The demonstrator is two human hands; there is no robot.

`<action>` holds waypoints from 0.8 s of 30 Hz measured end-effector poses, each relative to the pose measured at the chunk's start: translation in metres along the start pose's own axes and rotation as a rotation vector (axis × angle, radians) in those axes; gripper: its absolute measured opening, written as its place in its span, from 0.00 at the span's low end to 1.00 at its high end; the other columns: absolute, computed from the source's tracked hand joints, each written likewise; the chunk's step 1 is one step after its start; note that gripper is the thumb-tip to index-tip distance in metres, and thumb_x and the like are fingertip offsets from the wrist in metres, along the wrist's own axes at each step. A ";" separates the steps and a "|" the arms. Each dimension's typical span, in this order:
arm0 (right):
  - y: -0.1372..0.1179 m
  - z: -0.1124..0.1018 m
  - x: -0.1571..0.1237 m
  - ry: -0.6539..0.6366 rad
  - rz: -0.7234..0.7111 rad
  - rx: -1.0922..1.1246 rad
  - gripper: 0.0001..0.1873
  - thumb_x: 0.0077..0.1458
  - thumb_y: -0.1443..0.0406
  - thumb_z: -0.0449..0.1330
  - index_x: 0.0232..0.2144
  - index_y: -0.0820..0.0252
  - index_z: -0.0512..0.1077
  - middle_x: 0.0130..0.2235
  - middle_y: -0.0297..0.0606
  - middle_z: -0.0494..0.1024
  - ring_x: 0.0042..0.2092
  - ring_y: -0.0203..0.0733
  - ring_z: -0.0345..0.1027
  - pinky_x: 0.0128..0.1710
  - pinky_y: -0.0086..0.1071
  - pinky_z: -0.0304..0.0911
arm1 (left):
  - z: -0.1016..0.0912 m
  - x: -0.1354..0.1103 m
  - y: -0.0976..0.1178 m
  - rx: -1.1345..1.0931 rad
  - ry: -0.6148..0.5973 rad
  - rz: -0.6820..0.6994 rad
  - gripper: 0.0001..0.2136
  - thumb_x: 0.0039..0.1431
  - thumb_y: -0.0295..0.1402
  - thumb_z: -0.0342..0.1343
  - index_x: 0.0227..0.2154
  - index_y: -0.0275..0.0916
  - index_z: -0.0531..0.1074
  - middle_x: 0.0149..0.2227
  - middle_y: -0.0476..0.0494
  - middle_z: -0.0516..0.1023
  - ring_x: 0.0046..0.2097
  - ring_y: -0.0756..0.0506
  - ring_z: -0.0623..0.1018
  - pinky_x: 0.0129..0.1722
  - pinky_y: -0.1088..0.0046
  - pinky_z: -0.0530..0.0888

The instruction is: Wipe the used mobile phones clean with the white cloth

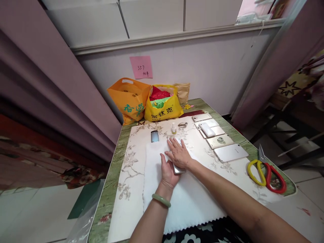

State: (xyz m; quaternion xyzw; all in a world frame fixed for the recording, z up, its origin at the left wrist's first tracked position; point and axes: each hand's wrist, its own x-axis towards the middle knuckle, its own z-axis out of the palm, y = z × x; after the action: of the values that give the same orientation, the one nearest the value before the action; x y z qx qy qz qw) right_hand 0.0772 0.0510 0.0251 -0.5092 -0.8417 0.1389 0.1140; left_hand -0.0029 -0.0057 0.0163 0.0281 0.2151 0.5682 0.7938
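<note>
A smartphone (178,170) with a silvery edge is between my two hands, mostly covered by them, over a white cloth (194,206). My left hand (169,172), with a green bangle on the wrist, is against the phone's left side. Its thumb stands out and its other fingers are hidden behind the phone and right hand. Across the top of the phone lies my right hand (179,153), its fingers stretched flat and pointing away from me. Just beyond the cloth's far edge lies a dark-framed phone (154,136), near a small white bottle (173,128).
Several phones (231,153) lie along the table's right side. Large scissors (265,173) with yellow and red handles rest at the right edge. Eyeglasses (182,125) lie past the bottle. An orange bag (130,101) and a yellow bag (164,109) stand at the back.
</note>
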 end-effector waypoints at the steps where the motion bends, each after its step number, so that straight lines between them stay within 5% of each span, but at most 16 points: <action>1: 0.006 -0.001 0.001 -0.002 0.009 -0.004 0.38 0.65 0.47 0.35 0.67 0.65 0.44 0.69 0.45 0.43 0.70 0.48 0.30 0.66 0.54 0.27 | 0.000 0.000 -0.001 0.002 -0.022 0.002 0.32 0.57 0.57 0.47 0.57 0.41 0.66 0.58 0.34 0.70 0.61 0.33 0.67 0.58 0.50 0.63; 7: 0.030 0.006 -0.029 0.065 -0.042 -0.090 0.35 0.66 0.50 0.38 0.68 0.62 0.42 0.69 0.45 0.43 0.70 0.50 0.31 0.65 0.56 0.24 | -0.002 -0.003 -0.002 -0.013 -0.021 0.005 0.32 0.57 0.58 0.46 0.55 0.38 0.68 0.57 0.33 0.71 0.60 0.33 0.68 0.58 0.52 0.64; 13: 0.004 0.003 -0.062 0.045 -0.292 -0.056 0.38 0.65 0.48 0.43 0.69 0.57 0.37 0.70 0.43 0.40 0.70 0.52 0.30 0.65 0.55 0.24 | -0.007 -0.004 -0.002 -0.020 0.125 0.013 0.28 0.57 0.56 0.49 0.50 0.41 0.72 0.52 0.37 0.75 0.59 0.34 0.69 0.58 0.55 0.65; 18: -0.021 -0.001 -0.037 0.007 -0.284 -0.002 0.35 0.65 0.47 0.39 0.68 0.55 0.42 0.70 0.42 0.41 0.70 0.51 0.30 0.66 0.54 0.24 | -0.004 0.000 -0.002 -0.041 0.063 0.180 0.21 0.62 0.52 0.44 0.50 0.51 0.72 0.56 0.48 0.72 0.61 0.40 0.66 0.59 0.62 0.64; 24: -0.003 -0.004 0.001 -0.026 -0.121 0.001 0.37 0.64 0.45 0.37 0.68 0.56 0.41 0.70 0.43 0.40 0.70 0.48 0.27 0.65 0.53 0.25 | 0.001 -0.002 0.000 0.026 -0.050 0.006 0.34 0.57 0.59 0.44 0.57 0.41 0.66 0.60 0.36 0.67 0.63 0.34 0.63 0.60 0.51 0.61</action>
State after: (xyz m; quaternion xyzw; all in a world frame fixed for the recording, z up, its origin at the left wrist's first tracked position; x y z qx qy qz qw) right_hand 0.0751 0.0511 0.0296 -0.4555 -0.8723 0.1388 0.1112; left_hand -0.0034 -0.0073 0.0183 0.0534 0.2026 0.5668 0.7968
